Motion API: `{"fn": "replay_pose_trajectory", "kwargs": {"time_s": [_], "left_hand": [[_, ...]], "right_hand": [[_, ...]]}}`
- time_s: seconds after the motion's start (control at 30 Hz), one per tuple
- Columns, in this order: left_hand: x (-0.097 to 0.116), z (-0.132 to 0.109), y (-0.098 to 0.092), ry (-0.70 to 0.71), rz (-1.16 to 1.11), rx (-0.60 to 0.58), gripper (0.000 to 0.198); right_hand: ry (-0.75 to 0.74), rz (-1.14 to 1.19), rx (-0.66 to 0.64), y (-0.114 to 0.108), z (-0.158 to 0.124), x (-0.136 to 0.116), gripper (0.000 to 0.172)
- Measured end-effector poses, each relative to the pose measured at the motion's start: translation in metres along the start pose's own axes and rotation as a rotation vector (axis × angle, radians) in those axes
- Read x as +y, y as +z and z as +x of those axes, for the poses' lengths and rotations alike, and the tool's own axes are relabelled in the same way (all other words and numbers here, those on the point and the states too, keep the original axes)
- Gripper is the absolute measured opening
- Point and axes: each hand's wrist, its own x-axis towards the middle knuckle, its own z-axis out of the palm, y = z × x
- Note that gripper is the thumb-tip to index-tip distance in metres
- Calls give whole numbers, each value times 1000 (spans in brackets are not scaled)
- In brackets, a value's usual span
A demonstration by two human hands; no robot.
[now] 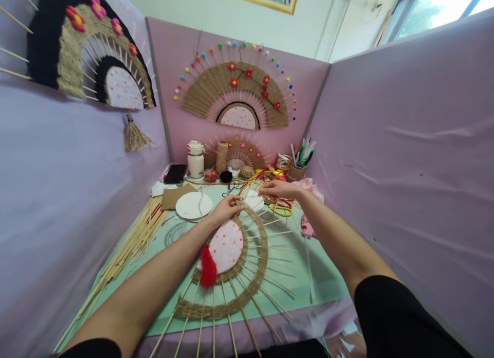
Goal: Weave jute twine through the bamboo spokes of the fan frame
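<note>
A half-round fan frame of thin bamboo sticks lies on the green mat, with jute twine woven in an arc around a pink dotted centre and a red tassel at its base. My left hand is closed in a pinch on the woven jute at the far end of the arc. My right hand is a little further back and to the right, fingers pinched on the jute twine strand that runs toward the weave.
Loose bamboo sticks lie along the left wall. A white disc, brown card, phone, white jar, twine spool, yellow scissors and a pen cup crowd the back. Finished fans hang on the pink walls.
</note>
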Motion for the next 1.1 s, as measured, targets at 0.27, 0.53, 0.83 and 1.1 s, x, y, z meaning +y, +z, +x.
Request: {"fn": "replay_pose_trajectory", "kwargs": {"time_s": [0.27, 0.53, 0.83, 1.1], "left_hand": [[6, -4, 2, 43, 39, -5, 52], [7, -4, 1, 57, 52, 29, 49], [8, -6, 1, 74, 96, 68, 45], [5, -4, 0, 98, 69, 73, 45]], "right_hand": [[-84, -131, 139, 7, -11, 5, 58], [-105, 78, 76, 10, -6, 17, 58], [-88, 135, 99, 10, -8, 24, 54], [-85, 130, 131, 10, -12, 24, 58]]}}
